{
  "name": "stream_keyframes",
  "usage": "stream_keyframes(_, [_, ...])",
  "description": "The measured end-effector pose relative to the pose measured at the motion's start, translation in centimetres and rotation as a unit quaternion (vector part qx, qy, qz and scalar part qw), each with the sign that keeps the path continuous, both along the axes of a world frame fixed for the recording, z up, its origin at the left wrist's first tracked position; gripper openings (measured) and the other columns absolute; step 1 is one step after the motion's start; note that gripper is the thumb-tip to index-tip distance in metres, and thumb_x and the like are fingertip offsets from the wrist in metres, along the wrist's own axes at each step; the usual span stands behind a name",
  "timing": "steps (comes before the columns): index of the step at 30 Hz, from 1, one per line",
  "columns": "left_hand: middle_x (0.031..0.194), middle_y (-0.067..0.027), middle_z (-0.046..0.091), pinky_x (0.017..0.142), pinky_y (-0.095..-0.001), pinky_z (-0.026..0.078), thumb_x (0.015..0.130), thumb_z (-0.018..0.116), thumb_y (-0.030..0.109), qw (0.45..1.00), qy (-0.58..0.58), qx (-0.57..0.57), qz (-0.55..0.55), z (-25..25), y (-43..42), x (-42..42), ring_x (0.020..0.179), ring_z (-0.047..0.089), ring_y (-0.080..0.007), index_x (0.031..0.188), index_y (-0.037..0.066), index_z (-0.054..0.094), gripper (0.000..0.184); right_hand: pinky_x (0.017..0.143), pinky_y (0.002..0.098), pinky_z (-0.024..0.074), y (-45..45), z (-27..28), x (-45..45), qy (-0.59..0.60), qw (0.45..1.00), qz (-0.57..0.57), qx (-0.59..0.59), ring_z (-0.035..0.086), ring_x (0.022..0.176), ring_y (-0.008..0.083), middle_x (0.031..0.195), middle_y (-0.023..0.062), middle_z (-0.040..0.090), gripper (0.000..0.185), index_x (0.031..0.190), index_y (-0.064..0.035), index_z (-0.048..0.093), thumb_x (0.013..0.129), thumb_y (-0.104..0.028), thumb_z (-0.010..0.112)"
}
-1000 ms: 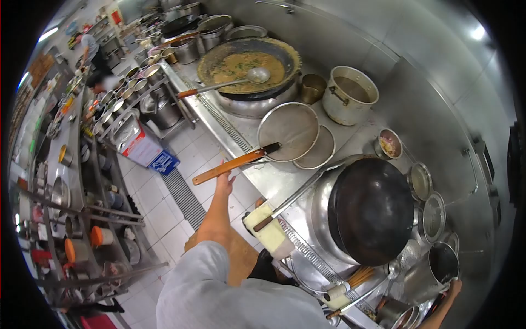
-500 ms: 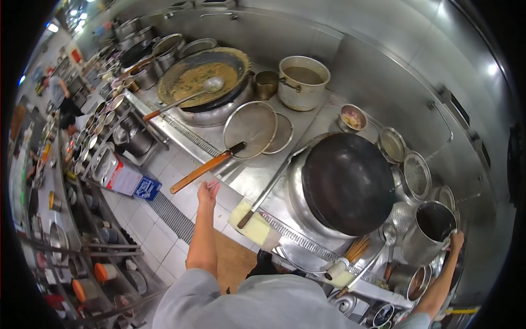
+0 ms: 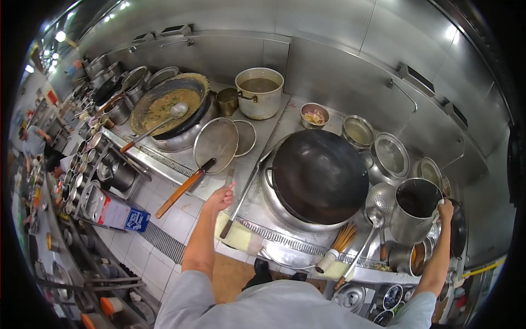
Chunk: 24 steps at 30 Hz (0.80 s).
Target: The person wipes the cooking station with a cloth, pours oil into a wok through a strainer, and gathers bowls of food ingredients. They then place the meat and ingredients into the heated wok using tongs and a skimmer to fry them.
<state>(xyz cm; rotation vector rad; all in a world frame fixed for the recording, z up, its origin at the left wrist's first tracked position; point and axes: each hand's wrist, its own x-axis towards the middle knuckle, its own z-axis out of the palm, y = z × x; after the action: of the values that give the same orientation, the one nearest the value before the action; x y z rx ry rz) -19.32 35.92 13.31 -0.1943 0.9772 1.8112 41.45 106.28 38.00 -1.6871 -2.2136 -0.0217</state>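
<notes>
My right hand (image 3: 446, 210) is closed at the upper right side of a tall metal pot (image 3: 406, 222), where something pale shows at the grip. The pot holds dark contents and stands upright at the right of the stove. My left hand (image 3: 220, 198) is raised near the counter's front edge, its fingers partly curled and apart, with nothing clearly in them. Closest to it are the metal handle of a small strainer (image 3: 246, 137) and the long rod-like utensil (image 3: 244, 197) leaning by the wok. The big black wok (image 3: 323, 178) rests on its burner between my hands.
At left, a ladle (image 3: 178, 111) lies in a wide pan (image 3: 159, 107) of brownish food. A large strainer's wooden handle (image 3: 181, 192) juts past the counter edge. A bamboo brush (image 3: 344, 238) and perforated skimmer (image 3: 379, 200) lie right of the wok. A stockpot (image 3: 259, 98) stands behind.
The camera view has turned, shifting the stove leftward. My left hand has moved rightward, nearer the rod-like utensil. My right hand stays on the pot.
</notes>
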Motion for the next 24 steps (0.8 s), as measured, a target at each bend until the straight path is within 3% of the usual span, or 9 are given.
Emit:
stream_keyframes(2, [0.057,0.0045,0.034,0.039,-0.0236,0.026,0.098,0.045,0.017,0.993,-0.072,0.089,0.025,1.4,2.9,0.7,0.042,0.029,-0.0078,0.123,0.013,0.045,0.025,0.061,0.0473,0.0546,-1.4,0.5,-0.5,0.02,0.999,-0.012,-0.027,0.066,0.082,0.0401,0.089,0.0236,0.066,0.026,0.088,-0.0009,0.063,0.069,-0.014,0.052])
stream_keyframes(7, [0.058,0.0043,0.034,0.04,-0.0241,0.027,0.098,0.044,0.015,0.99,-0.053,0.123,-0.037,6.2,5.9,3.9,0.042,0.029,-0.0077,0.12,0.011,0.048,0.022,0.074,0.0507,0.0485,-1.8,-0.1,0.7,-0.009,0.999,0.013,0.03,0.063,0.087,0.0421,0.086,0.0251,0.064,0.024,0.085,-0.0008,0.061,0.068,-0.017,0.055])
stream_keyframes(9, [0.058,0.0034,0.037,0.041,-0.0236,0.029,0.097,0.046,0.013,0.994,0.096,0.024,-0.045,7.9,6.1,5.4,0.041,0.029,-0.0085,0.119,0.01,0.05,0.022,0.076,0.0513,0.0468,-1.8,-0.6,1.5,-0.024,0.994,0.039,0.104,0.062,0.087,0.0436,0.085,0.0256,0.064,0.023,0.082,-0.0011,0.061,0.068,-0.018,0.055])
stream_keyframes(13, [0.062,0.002,0.043,0.045,-0.022,0.035,0.094,0.049,0.013,0.934,0.337,-0.117,-0.036,11.2,7.6,6.2,0.046,0.038,-0.0081,0.116,0.009,0.053,0.023,0.074,0.0503,0.0475,-4.9,1.7,0.1,0.034,0.999,-0.01,0.02,0.062,0.085,0.0432,0.083,0.0245,0.064,0.017,0.076,-0.0011,0.06,0.067,-0.014,0.055])
stream_keyframes(15, [0.069,-0.0062,0.054,0.057,-0.0291,0.046,0.093,0.051,0.014,0.863,0.457,-0.211,-0.034,13.2,9.7,4.5,0.06,0.054,-0.0161,0.122,0.007,0.053,0.03,0.073,0.0501,0.0477,-5.3,1.8,0.4,0.065,0.998,-0.01,-0.009,0.062,0.084,0.043,0.082,0.0241,0.064,0.015,0.075,-0.0012,0.059,0.067,-0.013,0.055])
stream_keyframes(17, [0.081,-0.0168,0.061,0.074,-0.0392,0.049,0.091,0.05,0.013,0.658,0.717,-0.224,0.046,12.5,14.3,1.2,0.083,0.062,-0.0294,0.13,0.008,0.05,0.039,0.073,0.0501,0.0484,-4.8,1.5,0.6,0.027,0.999,-0.002,0.037,0.062,0.084,0.0419,0.081,0.0234,0.064,0.015,0.076,-0.0017,0.06,0.066,-0.011,0.056])
stream_keyframes(19, [0.098,-0.0224,0.061,0.085,-0.045,0.047,0.091,0.05,0.011,0.553,0.797,-0.227,0.08,16.9,19.4,2.4,0.098,0.059,-0.0401,0.138,0.01,0.043,0.048,0.075,0.0502,0.0479,-7.1,3.1,-0.6,0.077,0.997,-0.027,-0.011,0.062,0.084,0.0426,0.082,0.0235,0.064,0.016,0.078,-0.0025,0.061,0.066,-0.011,0.056])
stream_keyframes(23, [0.112,-0.0228,0.056,0.083,-0.0473,0.048,0.092,0.042,0.01,0.471,0.797,-0.376,-0.048,18.9,29.9,4.4,0.097,0.059,-0.0428,0.141,0.011,0.036,0.048,0.081,0.0495,0.0479,-4.0,0.5,0.3,0.02,1.0,-0.015,0.016,0.061,0.09,0.0438,0.088,0.0245,0.065,0.018,0.081,-0.0032,0.063,0.067,-0.012,0.057])
stream_keyframes(24, [0.105,-0.0242,0.059,0.081,-0.049,0.049,0.092,0.04,0.011,0.438,0.815,-0.369,-0.086,19.0,31.7,4.2,0.093,0.06,-0.0428,0.137,0.009,0.041,0.045,0.081,0.0497,0.0481,-4.6,1.1,-0.4,0.03,0.999,-0.018,-0.005,0.061,0.09,0.0437,0.087,0.0247,0.065,0.017,0.081,-0.0025,0.062,0.067,-0.011,0.057])
